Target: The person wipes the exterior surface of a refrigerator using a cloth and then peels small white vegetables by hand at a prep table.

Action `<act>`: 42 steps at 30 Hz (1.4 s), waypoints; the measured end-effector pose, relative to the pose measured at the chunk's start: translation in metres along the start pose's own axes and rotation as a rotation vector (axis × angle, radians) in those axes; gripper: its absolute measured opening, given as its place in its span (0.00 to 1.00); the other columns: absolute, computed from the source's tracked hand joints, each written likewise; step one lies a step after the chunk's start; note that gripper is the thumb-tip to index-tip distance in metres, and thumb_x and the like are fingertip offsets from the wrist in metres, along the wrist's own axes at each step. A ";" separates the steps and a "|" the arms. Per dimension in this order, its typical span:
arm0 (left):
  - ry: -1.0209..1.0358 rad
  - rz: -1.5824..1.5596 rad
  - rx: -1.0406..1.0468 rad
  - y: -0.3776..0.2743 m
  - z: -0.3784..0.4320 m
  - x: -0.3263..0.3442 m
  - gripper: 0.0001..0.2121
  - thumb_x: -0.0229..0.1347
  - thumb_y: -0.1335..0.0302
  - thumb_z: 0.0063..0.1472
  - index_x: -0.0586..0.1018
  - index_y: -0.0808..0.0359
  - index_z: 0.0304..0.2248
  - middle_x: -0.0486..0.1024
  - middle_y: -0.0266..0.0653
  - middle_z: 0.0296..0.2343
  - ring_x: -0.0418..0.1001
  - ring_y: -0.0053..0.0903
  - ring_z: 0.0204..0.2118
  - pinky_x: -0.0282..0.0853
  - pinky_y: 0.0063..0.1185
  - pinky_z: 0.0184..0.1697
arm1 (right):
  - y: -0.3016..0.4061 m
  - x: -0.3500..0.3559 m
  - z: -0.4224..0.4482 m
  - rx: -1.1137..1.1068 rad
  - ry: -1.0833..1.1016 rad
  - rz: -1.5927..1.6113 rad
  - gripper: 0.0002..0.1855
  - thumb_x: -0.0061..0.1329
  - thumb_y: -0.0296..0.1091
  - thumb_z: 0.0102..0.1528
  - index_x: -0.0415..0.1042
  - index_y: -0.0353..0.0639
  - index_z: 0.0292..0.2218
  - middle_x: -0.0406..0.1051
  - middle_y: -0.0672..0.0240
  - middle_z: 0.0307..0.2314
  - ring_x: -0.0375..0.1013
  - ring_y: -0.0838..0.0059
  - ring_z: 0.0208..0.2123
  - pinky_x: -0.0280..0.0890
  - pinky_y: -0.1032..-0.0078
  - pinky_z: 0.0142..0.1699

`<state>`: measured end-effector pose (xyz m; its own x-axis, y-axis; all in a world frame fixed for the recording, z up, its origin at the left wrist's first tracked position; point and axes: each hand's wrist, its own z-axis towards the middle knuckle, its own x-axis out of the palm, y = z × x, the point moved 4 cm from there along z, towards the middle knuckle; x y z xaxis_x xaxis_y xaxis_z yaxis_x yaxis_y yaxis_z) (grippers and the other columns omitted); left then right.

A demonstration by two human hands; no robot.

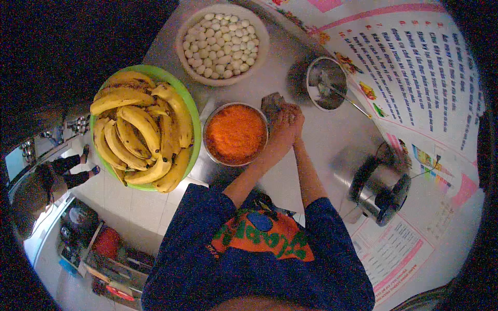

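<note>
My left hand [282, 121] and my right hand [297, 116] are together over the metal counter, fingers overlapping. Beside their fingertips is a dark grey-brown piece [271, 104], too blurred to name; whether either hand grips it is unclear. Just left of my hands stands a round metal bowl [267, 144], filled with finely shredded orange food [235, 133] that looks like carrot. My left forearm passes close by its rim. To the right is a smaller metal bowl [316, 102] with a long-handled utensil [356, 106] leaning out over its edge.
A green basin [197, 136] piled with ripe bananas [140, 132] stands left. Behind it is a pale bowl [264, 39] of small white eggs [221, 44], seemingly quail. A metal appliance [379, 194] with a cord and printed posters [412, 77] are right. Another person [70, 171] stands far left.
</note>
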<state>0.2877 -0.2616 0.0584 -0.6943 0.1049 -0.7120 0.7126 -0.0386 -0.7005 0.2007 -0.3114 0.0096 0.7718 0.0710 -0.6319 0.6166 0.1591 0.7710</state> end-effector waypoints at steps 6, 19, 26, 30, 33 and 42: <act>-0.213 -0.393 -0.076 -0.007 -0.026 -0.085 0.17 0.50 0.76 0.55 0.67 0.75 0.44 0.65 0.57 0.43 0.62 0.49 0.48 0.57 0.36 0.53 | 0.014 0.040 0.053 0.092 0.087 0.449 0.12 0.58 0.31 0.43 0.75 0.38 0.32 0.72 0.63 0.33 0.72 0.68 0.35 0.65 0.75 0.42; -0.217 -0.684 -0.883 0.090 -0.234 -0.112 0.17 0.53 0.72 0.59 0.64 0.70 0.44 0.64 0.48 0.39 0.64 0.28 0.44 0.65 0.28 0.45 | 0.080 0.113 0.087 0.092 0.755 -0.357 0.20 0.45 0.51 0.51 0.76 0.46 0.37 0.73 0.56 0.37 0.73 0.55 0.37 0.67 0.64 0.44; -0.337 -0.685 -0.823 0.132 -0.180 -0.110 0.28 0.39 0.58 0.65 0.55 0.70 0.57 0.51 0.51 0.57 0.48 0.41 0.60 0.41 0.31 0.62 | 0.072 0.098 0.082 0.287 0.529 -0.292 0.22 0.44 0.51 0.53 0.76 0.40 0.37 0.75 0.54 0.33 0.74 0.55 0.38 0.66 0.65 0.45; -0.297 -0.614 -0.736 0.143 -0.181 -0.100 0.27 0.37 0.56 0.66 0.59 0.70 0.56 0.52 0.52 0.57 0.47 0.40 0.61 0.40 0.28 0.63 | 0.094 0.088 0.084 0.110 0.475 -0.182 0.21 0.47 0.48 0.53 0.76 0.38 0.37 0.74 0.53 0.34 0.74 0.57 0.39 0.66 0.66 0.46; -0.166 -0.777 -0.735 0.154 -0.176 -0.081 0.27 0.38 0.56 0.66 0.62 0.69 0.55 0.56 0.53 0.56 0.52 0.40 0.59 0.43 0.29 0.62 | 0.130 0.092 0.090 0.201 0.640 -0.236 0.19 0.50 0.46 0.50 0.76 0.40 0.37 0.73 0.53 0.38 0.74 0.58 0.38 0.67 0.65 0.45; -0.091 -0.557 -0.412 0.102 -0.159 -0.015 0.24 0.38 0.61 0.66 0.60 0.68 0.55 0.65 0.49 0.50 0.61 0.41 0.54 0.53 0.30 0.58 | 0.148 0.144 0.036 -0.254 0.588 -0.891 0.16 0.48 0.37 0.48 0.71 0.39 0.38 0.70 0.52 0.37 0.70 0.51 0.39 0.67 0.59 0.43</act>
<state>0.3873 -0.1090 0.0053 -0.9603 -0.0848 -0.2657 0.2156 0.3785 -0.9001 0.4086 -0.3134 0.0359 -0.1711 0.2778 -0.9453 0.8144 0.5799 0.0231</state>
